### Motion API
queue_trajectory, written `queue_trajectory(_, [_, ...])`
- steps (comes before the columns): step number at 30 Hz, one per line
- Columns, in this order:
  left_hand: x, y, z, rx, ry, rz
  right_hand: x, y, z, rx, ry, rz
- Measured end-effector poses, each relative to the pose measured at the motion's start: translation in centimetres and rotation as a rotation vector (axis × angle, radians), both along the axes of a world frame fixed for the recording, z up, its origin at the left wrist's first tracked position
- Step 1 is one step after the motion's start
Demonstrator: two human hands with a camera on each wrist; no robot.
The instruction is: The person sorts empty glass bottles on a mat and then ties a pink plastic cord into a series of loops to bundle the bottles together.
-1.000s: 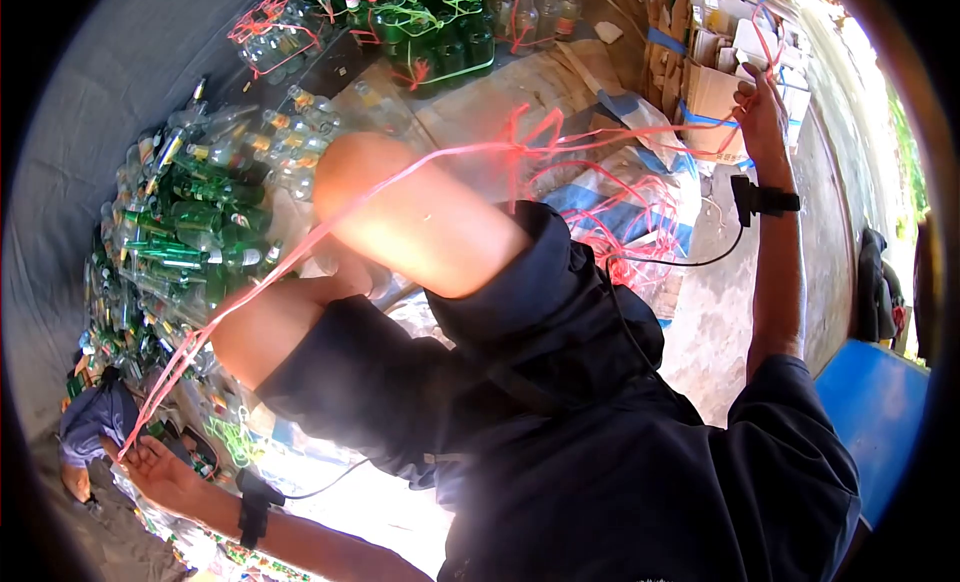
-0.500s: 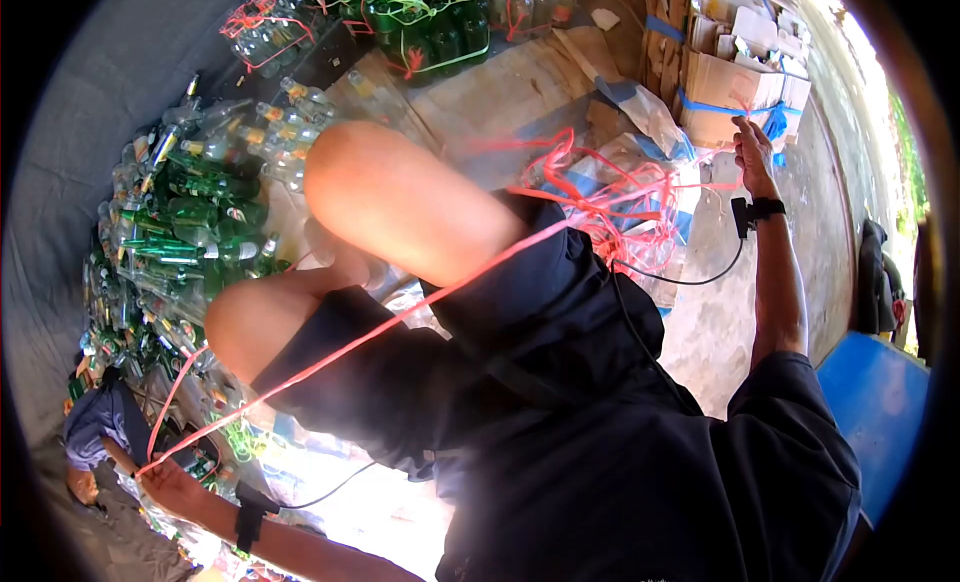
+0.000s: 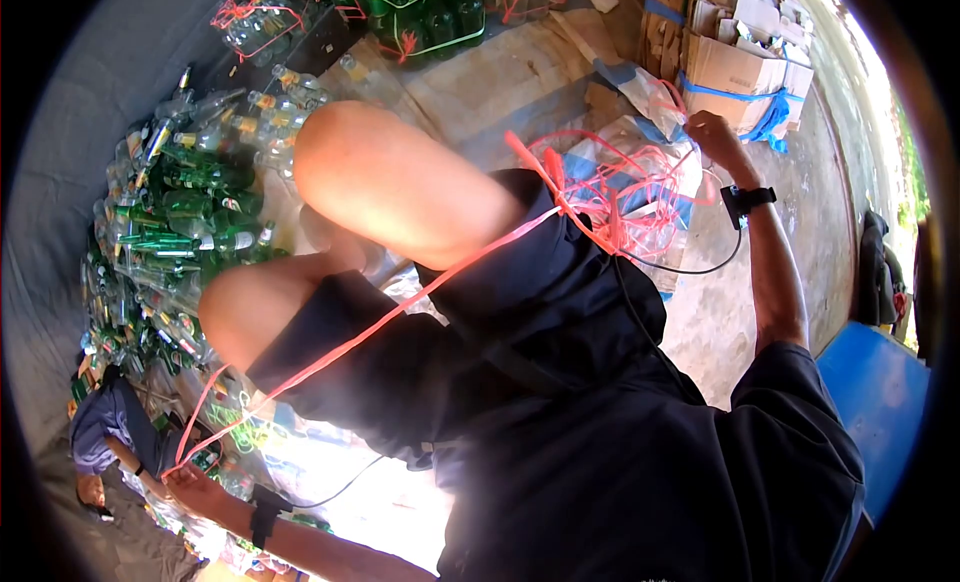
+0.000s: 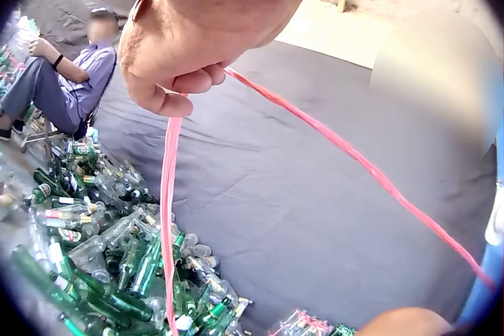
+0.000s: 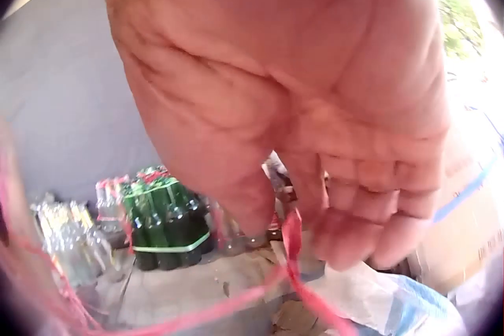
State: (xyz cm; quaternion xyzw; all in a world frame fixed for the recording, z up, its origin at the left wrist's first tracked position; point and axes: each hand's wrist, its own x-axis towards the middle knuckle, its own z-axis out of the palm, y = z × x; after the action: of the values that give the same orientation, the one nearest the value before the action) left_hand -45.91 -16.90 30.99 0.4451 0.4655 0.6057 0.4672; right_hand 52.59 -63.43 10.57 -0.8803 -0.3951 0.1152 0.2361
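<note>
Pink-red flat plastic string [image 3: 400, 310] runs from the left hand over the black shorts [image 3: 370, 402] towards the right hand. Farthest left, beyond the left hand, sits a person in a purple shirt [image 4: 93, 85]. The left hand [image 3: 198, 492] has its fingers curled round the string, which leaves it in two strands. Ahead of that hand lies a broad heap of green and clear glass bottles [image 3: 190, 202]. Farther right, well away from both hands, stands a bundle of green glass bottles [image 3: 430, 27] tied with pale green string. Near the right hand, to its left, a loose tangle of pink-red string [image 3: 640, 207] lies over a blue-and-white plastic sheet [image 3: 580, 167]. The right hand [image 3: 715, 137] pinches a red strand between thumb and fingers. Just beyond it stands a brown cardboard box [image 3: 735, 82] bound with blue strapping; to its right and nearer the body is a flat blue panel [image 3: 875, 412].
</note>
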Motion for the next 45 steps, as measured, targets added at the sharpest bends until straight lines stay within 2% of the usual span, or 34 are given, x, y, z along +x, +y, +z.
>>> queue_trajectory(1, [0.5,-0.3,-0.3,-0.030,0.011,0.122,-2.7,0.9,2.1,-0.188,-0.088,-0.113])
queue_trajectory(2, [1.4,-0.7,-0.5,-0.031,0.013,0.122,-5.0,2.2,3.6,-0.178,-0.321,-0.014])
queue_trajectory(4, [3.6,-1.4,-0.8,-0.062,0.161,0.429,-7.0,4.8,4.4,-0.018,-0.082,0.062])
queue_trajectory(6, [4.9,-2.0,-1.1,-0.093,0.202,0.468,-11.3,7.5,7.0,0.243,0.319,0.171])
queue_trajectory(9, [6.5,-2.4,-1.3,-0.177,0.283,0.522,-18.3,10.6,13.5,0.193,0.512,0.276])
queue_trajectory(11, [7.0,-3.2,-1.5,-0.229,0.326,0.537,-21.2,11.6,15.3,0.161,0.579,0.356])
queue_trajectory(13, [6.4,-4.6,-2.9,0.159,1.608,0.219,-22.8,12.4,16.4,0.084,0.656,0.402])
queue_trajectory(14, [4.9,-4.2,-4.0,0.158,1.608,0.219,-23.4,12.6,16.1,0.084,0.656,0.403])
queue_trajectory(16, [1.7,-2.7,-6.1,-0.076,1.058,0.266,-24.4,12.8,14.8,0.207,0.503,0.397])
queue_trajectory(17, [1.8,-3.0,-6.4,-0.077,1.058,0.267,-24.7,12.8,14.6,0.207,0.509,0.382])
queue_trajectory(19, [3.4,-4.0,-6.8,0.011,1.313,0.107,-25.0,12.7,14.2,0.220,0.515,0.368])
queue_trajectory(20, [5.0,-4.6,-6.7,0.009,1.313,0.110,-25.1,12.8,14.0,0.233,0.521,0.354])
queue_trajectory(22, [11.1,-5.7,-5.2,-0.309,0.923,0.335,-25.4,12.9,13.8,0.243,0.514,0.348])
queue_trajectory(24, [12.8,-5.8,-5.0,-0.357,0.946,0.363,-25.7,12.9,13.4,0.254,0.502,0.341])
queue_trajectory(26, [18.5,-7.9,-3.1,0.004,0.858,0.261,-25.9,12.8,12.9,0.284,0.491,0.326])
queue_trajectory(28, [22.6,-7.9,-1.3,0.551,1.353,0.051,-25.9,13.0,13.1,0.295,0.455,0.341])
queue_trajectory(30, [33.6,-11.3,2.4,0.254,0.846,0.037,-26.0,13.2,13.5,0.309,0.421,0.360])
queue_trajectory(32, [39.9,-14.0,4.2,0.397,0.829,-0.314,-26.1,13.5,14.5,0.341,0.178,0.439])
queue_trajectory(34, [45.6,-16.8,5.0,0.351,0.621,-0.634,-26.6,13.7,15.7,0.355,0.123,0.470])
queue_trajectory(38, [52.3,-18.8,2.3,0.494,0.553,-0.926,-27.5,14.4,18.3,0.402,0.003,0.497])
queue_trajectory(40, [54.1,-19.8,0.4,0.541,0.537,-0.952,-28.0,14.6,19.0,0.412,-0.033,0.489])
queue_trajectory(45, [55.3,-20.7,-2.1,0.523,0.509,-0.838,-28.4,15.3,19.2,0.406,-0.035,0.495])
